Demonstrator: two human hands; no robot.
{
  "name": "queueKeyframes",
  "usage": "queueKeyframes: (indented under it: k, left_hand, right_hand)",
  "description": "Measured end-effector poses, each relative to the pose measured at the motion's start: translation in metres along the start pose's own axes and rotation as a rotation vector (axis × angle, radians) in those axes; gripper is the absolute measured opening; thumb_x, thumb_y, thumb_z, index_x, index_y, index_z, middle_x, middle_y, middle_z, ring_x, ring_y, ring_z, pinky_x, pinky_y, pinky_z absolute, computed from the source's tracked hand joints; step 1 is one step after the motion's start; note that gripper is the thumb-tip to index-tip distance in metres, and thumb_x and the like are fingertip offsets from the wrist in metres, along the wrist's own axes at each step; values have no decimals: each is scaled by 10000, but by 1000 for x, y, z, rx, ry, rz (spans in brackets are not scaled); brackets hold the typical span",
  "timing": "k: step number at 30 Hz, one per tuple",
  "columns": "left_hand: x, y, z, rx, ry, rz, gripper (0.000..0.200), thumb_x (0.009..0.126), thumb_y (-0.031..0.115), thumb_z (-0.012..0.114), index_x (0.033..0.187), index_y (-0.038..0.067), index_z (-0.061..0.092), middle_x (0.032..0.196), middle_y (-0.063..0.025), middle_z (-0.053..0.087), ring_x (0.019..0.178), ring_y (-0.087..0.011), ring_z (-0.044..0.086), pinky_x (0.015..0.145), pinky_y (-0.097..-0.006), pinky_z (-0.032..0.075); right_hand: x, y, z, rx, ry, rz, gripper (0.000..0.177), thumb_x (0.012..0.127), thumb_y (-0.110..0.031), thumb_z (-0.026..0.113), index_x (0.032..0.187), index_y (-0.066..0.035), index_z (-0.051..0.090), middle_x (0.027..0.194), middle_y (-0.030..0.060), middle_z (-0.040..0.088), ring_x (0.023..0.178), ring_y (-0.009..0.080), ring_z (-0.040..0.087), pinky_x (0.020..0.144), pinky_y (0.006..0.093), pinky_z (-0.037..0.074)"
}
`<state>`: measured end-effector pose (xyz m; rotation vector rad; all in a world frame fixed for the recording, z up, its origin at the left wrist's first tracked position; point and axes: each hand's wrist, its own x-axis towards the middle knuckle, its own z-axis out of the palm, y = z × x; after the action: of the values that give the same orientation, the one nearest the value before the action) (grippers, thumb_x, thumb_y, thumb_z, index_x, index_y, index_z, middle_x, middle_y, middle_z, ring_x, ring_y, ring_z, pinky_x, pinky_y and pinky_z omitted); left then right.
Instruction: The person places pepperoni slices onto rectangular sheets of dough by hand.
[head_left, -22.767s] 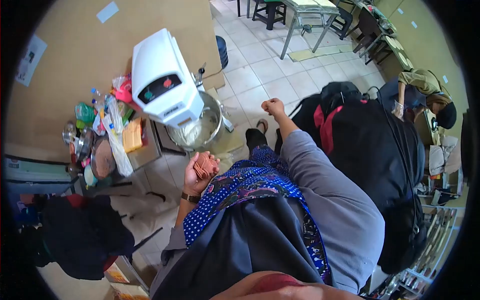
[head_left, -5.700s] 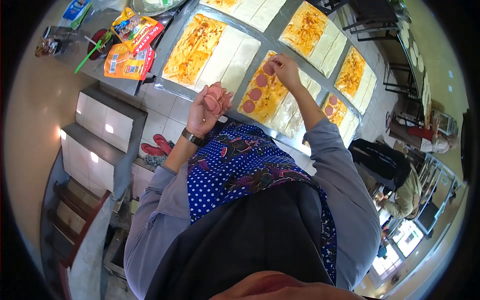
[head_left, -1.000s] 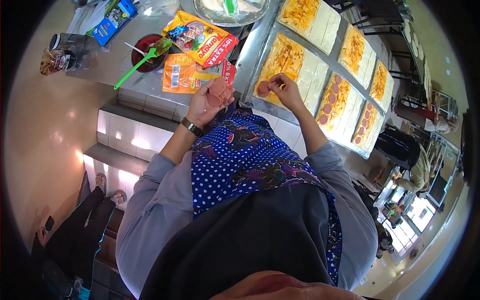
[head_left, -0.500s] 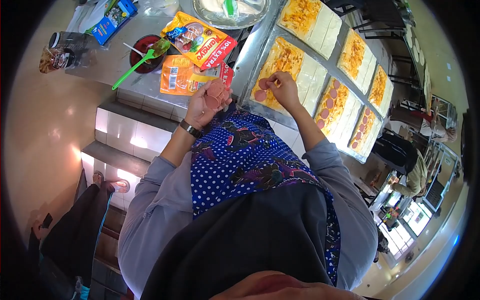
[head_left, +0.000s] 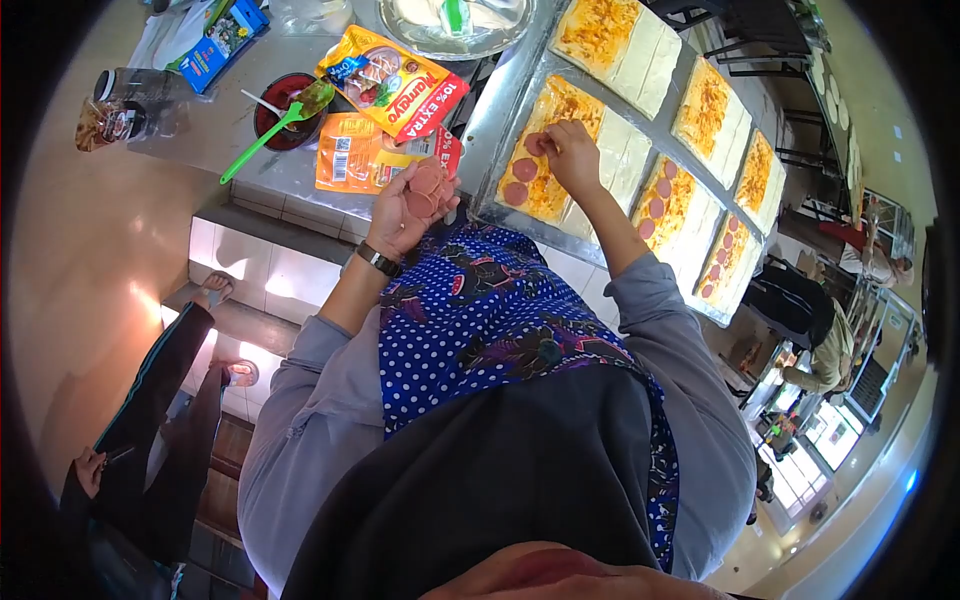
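Observation:
A loose pile of round pink sausage slices lies in my left hand, palm up with the fingers curled around it. My right hand is above the near-left dough sheet, its fingers pinching the edge of one sausage slice. Below that slice, two more slices lie in a row on the sheet's orange-sauced half. The other half is plain, with lines across it. Sauced dough sheets fill the rest of the metal tray, and two near the right carry rows of slices.
Left of the tray are two sausage packets, a dark red bowl with a green spatula, a jar and a blue box. A silver platter stands behind. One person is at lower left, others farther right.
My right hand has moved slightly farther up the dough sheet, where a third slice now shows at its fingers. My left hand stays nearly still. The person at lower left has stepped forward.

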<state>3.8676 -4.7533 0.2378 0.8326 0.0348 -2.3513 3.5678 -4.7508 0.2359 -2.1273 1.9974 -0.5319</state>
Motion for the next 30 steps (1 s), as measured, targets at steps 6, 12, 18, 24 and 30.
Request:
queueKeyframes:
  k: [6,12,18,24,30]
  left_hand:
    - [4,1,1,-39,-12,-16,434,971,345,410,1260,24,454,1205,-181,539,1117,-317,542,874,-431,501]
    - [5,1,9,-35,5,-15,415,971,339,415,1238,26,467,1178,-167,553,1105,-327,551,873,-451,504]
    - [3,5,17,-76,-21,-12,401,973,325,406,1242,33,469,1184,-152,556,1099,-326,556,894,-480,491]
    - [3,9,9,-69,-48,62,443,975,330,384,1326,60,409,1256,-161,519,1152,-334,522,988,-524,409]
    - [15,5,-4,-121,-64,110,397,976,304,394,1285,61,448,1213,-133,551,1084,-290,562,912,-445,467]
  right_hand:
    - [9,1,-11,96,-21,35,118,719,-66,684,825,-59,632,802,69,621,758,232,583,676,309,482]
    - [37,34,-8,587,-95,357,145,742,-86,693,870,-34,647,746,48,639,667,130,579,640,253,461]
    - [40,43,-2,265,-140,356,133,730,-116,692,845,-60,652,767,64,652,714,206,617,656,307,481]
    - [38,10,-11,23,94,62,96,729,-130,689,808,-82,662,816,57,628,805,246,596,676,339,489]
    - [15,-110,-10,513,-37,-191,134,730,-130,723,840,-96,654,845,66,597,807,249,584,643,327,486]
